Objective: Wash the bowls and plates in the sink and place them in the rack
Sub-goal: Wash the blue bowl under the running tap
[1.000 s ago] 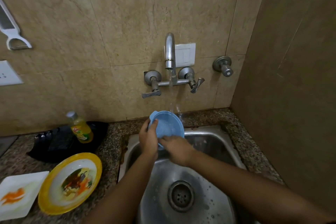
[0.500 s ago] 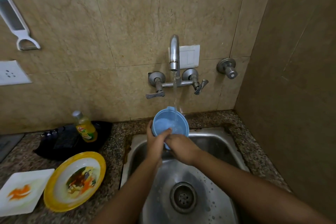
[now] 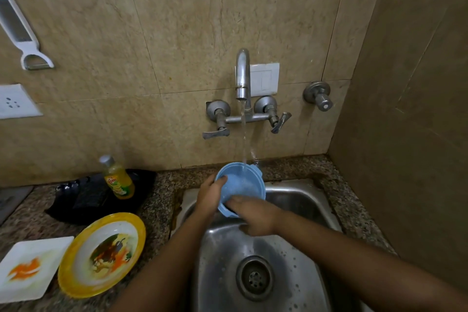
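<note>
**Item 1, blue bowl [image 3: 241,185].** Over the back of the sink [image 3: 298,206], directly ahead of both my hands and under the running stream from the tap [image 3: 243,76]. It is round, so it has no long axis. Its mouth is tipped up and towards me, and the water lands inside it.

**Item 2, left hand [image 3: 210,196].** It grips the bowl's left rim, thumb hooked inside. This is the holding hand, and it sits a little nearer the bowl's middle.

**Item 3, right hand [image 3: 254,214].** Its fingers are fairly straight and pressed on the lower inner wall (rubbing, I judge, not holding). The two hands are close together, with only the bowl's edge between them.

**Item 4, awaiting wash.** A yellow plate [image 3: 138,227] and a white square plate [image 3: 54,246] lie on the counter well to my left, both smeared. The soap bottle [image 3: 117,180] stands behind them.

**Not made out.**
- The rack is nowhere in view, so I cannot say which way the bowl must travel.
- My right thumb and the bowl's underside are hidden.
- The dark object under the bottle is unclear.
</note>
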